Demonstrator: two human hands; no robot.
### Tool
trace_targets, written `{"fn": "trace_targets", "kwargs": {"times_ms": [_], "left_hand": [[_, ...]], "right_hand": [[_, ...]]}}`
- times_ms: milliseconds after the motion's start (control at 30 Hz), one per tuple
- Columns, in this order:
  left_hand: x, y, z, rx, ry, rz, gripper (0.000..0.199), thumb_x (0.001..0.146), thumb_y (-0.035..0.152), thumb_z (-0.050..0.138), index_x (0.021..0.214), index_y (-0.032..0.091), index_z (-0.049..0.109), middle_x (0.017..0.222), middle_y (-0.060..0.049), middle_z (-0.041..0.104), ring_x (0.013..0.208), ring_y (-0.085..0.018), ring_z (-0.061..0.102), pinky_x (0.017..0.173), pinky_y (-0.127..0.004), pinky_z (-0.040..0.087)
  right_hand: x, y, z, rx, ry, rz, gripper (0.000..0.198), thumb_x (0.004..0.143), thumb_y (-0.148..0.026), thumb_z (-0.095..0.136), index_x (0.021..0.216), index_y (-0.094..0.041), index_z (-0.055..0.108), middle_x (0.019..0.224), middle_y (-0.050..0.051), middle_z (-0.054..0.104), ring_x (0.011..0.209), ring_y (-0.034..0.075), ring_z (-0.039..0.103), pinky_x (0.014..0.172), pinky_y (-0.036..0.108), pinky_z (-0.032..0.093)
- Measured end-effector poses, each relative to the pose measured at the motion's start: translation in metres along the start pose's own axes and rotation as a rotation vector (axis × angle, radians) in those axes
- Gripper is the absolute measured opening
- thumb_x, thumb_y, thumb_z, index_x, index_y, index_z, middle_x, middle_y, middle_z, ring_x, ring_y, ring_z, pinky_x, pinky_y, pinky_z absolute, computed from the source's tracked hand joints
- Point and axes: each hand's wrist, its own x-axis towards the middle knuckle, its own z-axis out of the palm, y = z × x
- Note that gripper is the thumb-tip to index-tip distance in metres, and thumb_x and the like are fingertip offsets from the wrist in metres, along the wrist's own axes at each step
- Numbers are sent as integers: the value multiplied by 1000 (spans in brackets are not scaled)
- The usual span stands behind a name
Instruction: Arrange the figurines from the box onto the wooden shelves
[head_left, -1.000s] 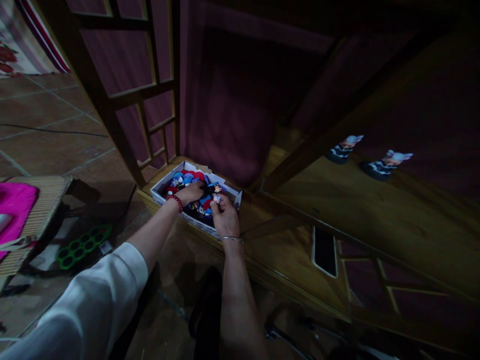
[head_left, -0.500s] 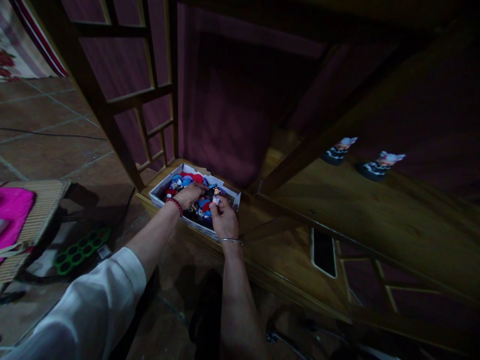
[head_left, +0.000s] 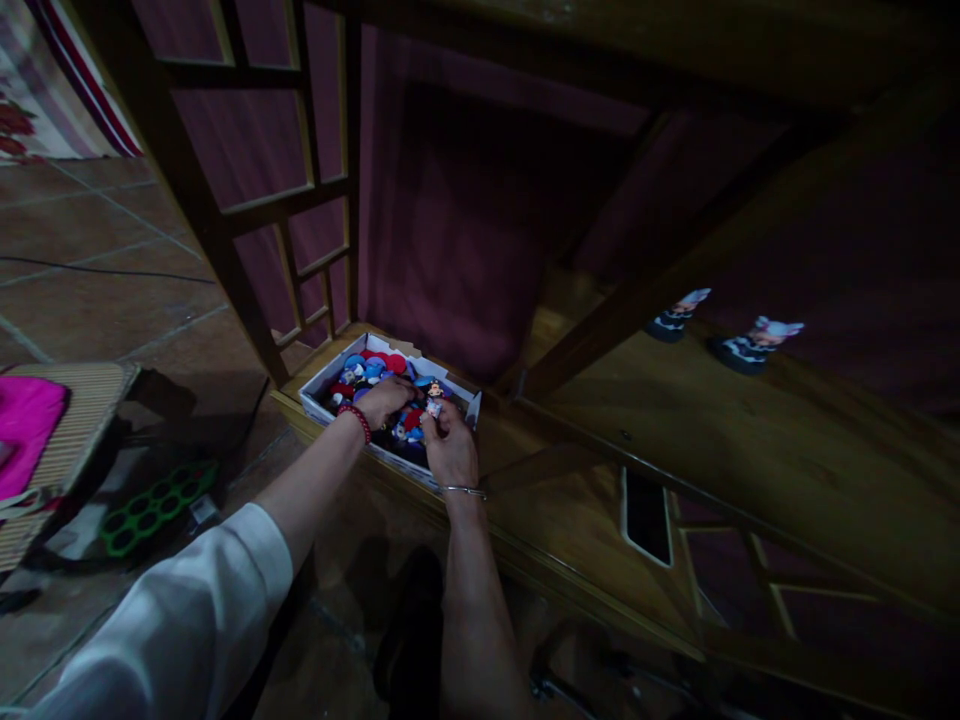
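Note:
A shallow white cardboard box (head_left: pixel 314 404) lies on the lower wooden shelf, filled with small red, blue, black and white pieces. My left hand (head_left: pixel 384 402), with a red beaded bracelet, reaches into it; its fingers are drawn together among the pieces, their tips hidden. Over the box's right end, my right hand (head_left: pixel 454 448), wearing a thin silver bangle, pinches a small figurine (head_left: pixel 434 398) between thumb and fingers. The figurine is upright, with a dark-topped head and a whitish lower part.
Two similar figurines, a left one (head_left: pixel 675 318) and a right one (head_left: pixel 754 346), stand on the raised wooden shelf (head_left: pixel 817 450). A phone (head_left: pixel 646 517) lies right of the box. At left are a woven seat (head_left: pixel 82 430) with pink cloth (head_left: pixel 26 425) and a green holed tray (head_left: pixel 154 508).
The figurine in my right hand has turned more upright and shows more of itself. My left hand has shifted slightly among the pieces. The view has tilted a little.

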Motion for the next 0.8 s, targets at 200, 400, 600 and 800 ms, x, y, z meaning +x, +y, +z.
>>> {"fn": "trace_targets", "kwargs": {"times_ms": [200, 400, 600, 800], "left_hand": [[7, -6, -4, 99, 114, 94, 13, 61, 3, 50, 61, 14, 58, 53, 0, 53, 48, -10, 45, 49, -20, 34], [7, -6, -12, 27, 256, 164, 13, 59, 8, 58, 62, 16, 49, 52, 5, 48, 52, -8, 46, 54, -21, 37], [-8, 10, -19, -170, 233, 119, 28, 54, 19, 71, 60, 17, 44, 55, 5, 49, 53, -8, 46, 53, -21, 34], [-17, 21, -25, -276, 153, 94, 26, 51, 23, 72, 61, 15, 49, 61, 3, 55, 55, -7, 49, 51, -20, 32]], "right_hand": [[-1, 1, -1, 31, 6, -2, 31, 77, -32, 46, 104, -22, 56, 87, 3, 64, 79, 15, 58, 73, 28, 46], [1, 4, 1, 74, 24, -9, 30, 76, -31, 47, 104, -22, 55, 88, 2, 64, 79, 14, 58, 72, 27, 46], [0, 2, 0, 78, 25, -11, 29, 77, -32, 47, 103, -23, 56, 84, 1, 64, 75, 14, 58, 69, 25, 46], [-1, -5, -2, 59, 44, -7, 30, 75, -33, 47, 102, -24, 56, 83, 0, 64, 73, 13, 58, 69, 25, 46]]}}
